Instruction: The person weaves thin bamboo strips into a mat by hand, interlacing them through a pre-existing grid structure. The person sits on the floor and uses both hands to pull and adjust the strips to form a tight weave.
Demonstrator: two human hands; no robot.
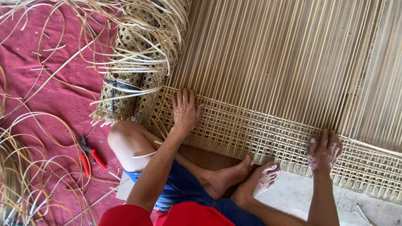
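You're sitting cross-legged on a red cloth [54, 100] strewn with loose cane strips [25, 167], beside a pale floor patch. The cane mat [268, 75] lies just ahead: open lattice band woven nearest you, plain parallel strands beyond. Left hand [184, 109] and right hand [324, 151] both lie flat, fingers spread, on the lattice; one red-handled pliers [90, 157], one woven roll [134, 79].

both hands, left [184, 109] and right [323, 151], lie flat, fingers spread.
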